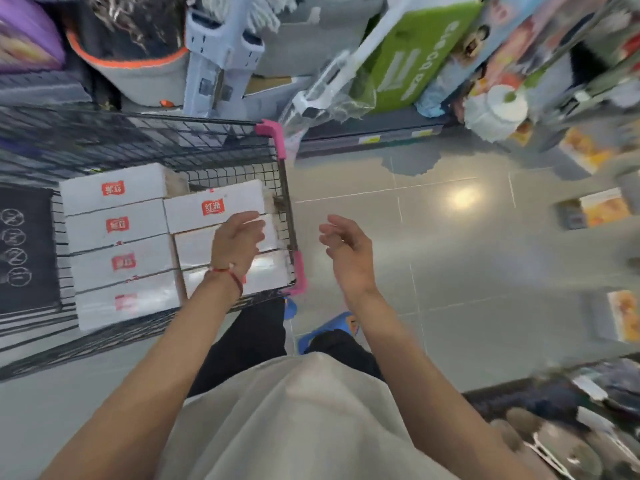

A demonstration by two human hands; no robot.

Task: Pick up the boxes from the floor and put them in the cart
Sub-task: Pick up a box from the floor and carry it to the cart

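A black wire cart [285, 188] with pink corner guards stands at the left. Inside it lie several white boxes [117, 225] with red labels, in two rows. My left hand [235, 242] hovers over the right row of boxes, fingers loosely bent, holding nothing. My right hand [346, 252] hangs in the air just right of the cart's side, over the floor, fingers relaxed and empty. On the floor at the right lie boxes with orange pictures [595, 211], and another box with an orange picture [620, 320] nearer me.
Shelves with mops, a green carton [412, 60] and packaged goods line the far side. A white mop head [495, 112] hangs at the right. More goods lie at the bottom right. Grey tiled floor [450, 237] spreads between cart and boxes. My legs and blue shoes are below.
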